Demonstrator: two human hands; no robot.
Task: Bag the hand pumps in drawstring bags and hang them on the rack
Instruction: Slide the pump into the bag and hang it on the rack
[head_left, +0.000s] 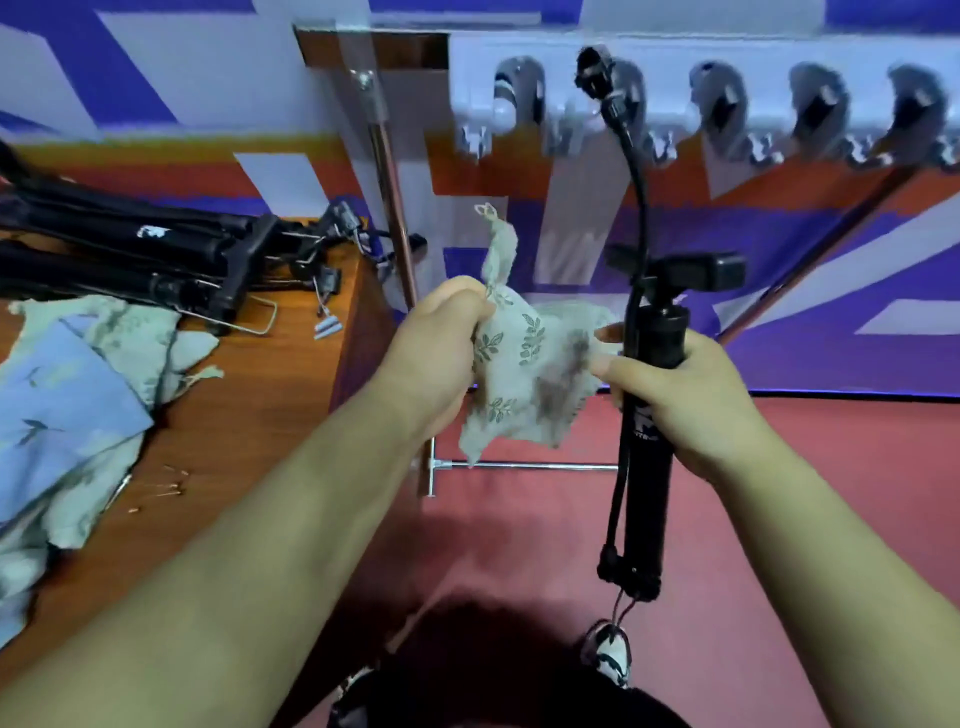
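My right hand (680, 389) grips a black hand pump (649, 467) by its barrel and holds it upright, T-handle on top, its hose arching up toward the rack. My left hand (441, 343) clutches the gathered mouth of a grey-green leaf-print drawstring bag (524, 374), whose cord end sticks up above my fist. The bag hangs between both hands, and my right fingertips touch its far edge. A white rack (727, 104) with a row of hooks runs across the top right.
A wooden table (249, 405) at the left carries a pile of several black pumps (156, 249) and a heap of blue and grey-green bags (67, 415). The rack's metal poles (395, 208) and base bar stand on the red floor. My shoe (610, 654) is below.
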